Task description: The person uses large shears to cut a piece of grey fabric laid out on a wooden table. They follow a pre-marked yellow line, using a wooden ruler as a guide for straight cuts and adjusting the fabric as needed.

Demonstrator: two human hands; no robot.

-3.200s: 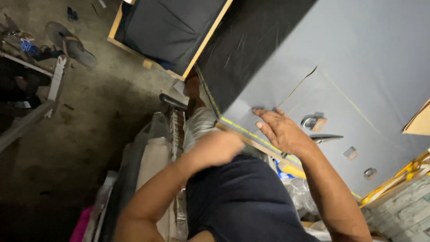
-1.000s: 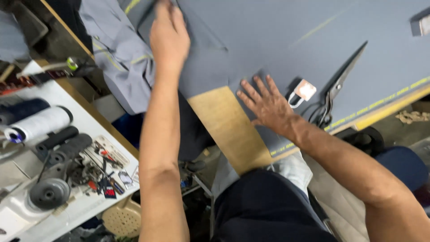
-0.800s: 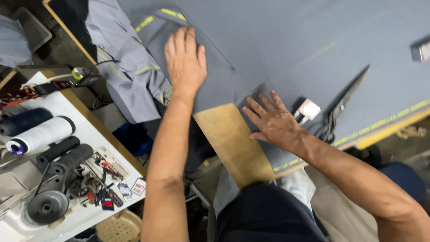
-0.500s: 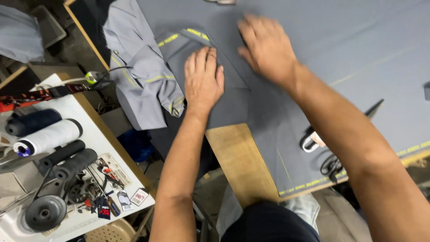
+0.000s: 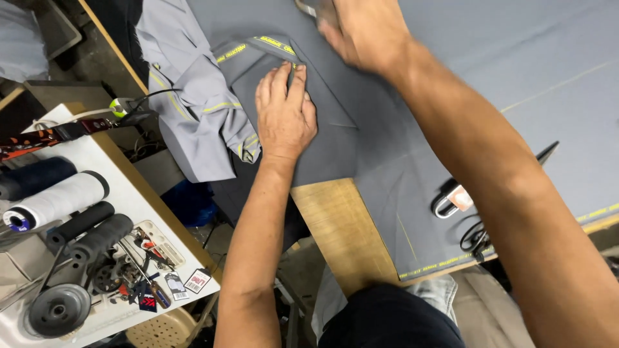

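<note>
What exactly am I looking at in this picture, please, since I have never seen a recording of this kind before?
There is no machine here: a person works with two bare hands, and the one camera sits on their head, looking down. The left hand lies flat on a folded piece of grey cloth with a yellow edge stripe, pressing it onto the large grey fabric that covers the wooden table. The right hand reaches further up the fabric; it is blurred, so I cannot tell what it touches. Scissors lie near the table's edge beside the right forearm. To the left hangs a lighter grey garment, and a white side table carries thread spools and small tools.
</note>
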